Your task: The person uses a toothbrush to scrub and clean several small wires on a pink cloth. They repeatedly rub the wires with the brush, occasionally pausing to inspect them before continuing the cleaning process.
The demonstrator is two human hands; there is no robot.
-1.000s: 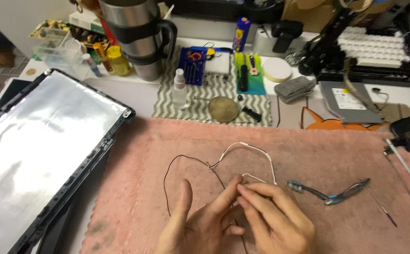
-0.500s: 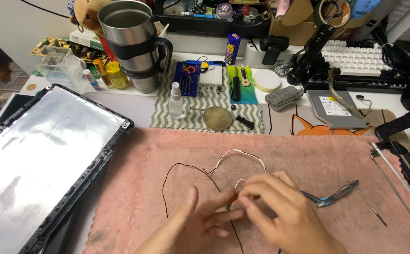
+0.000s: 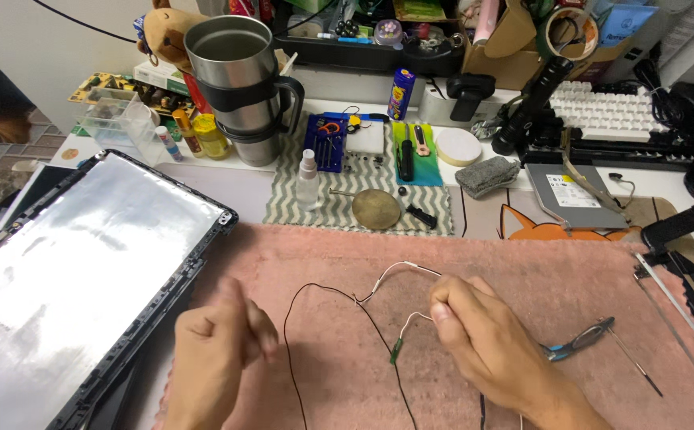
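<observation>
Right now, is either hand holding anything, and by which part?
The right hand pinches the thin white wire near its end, at the fingers. The left hand looks empty.
</observation>
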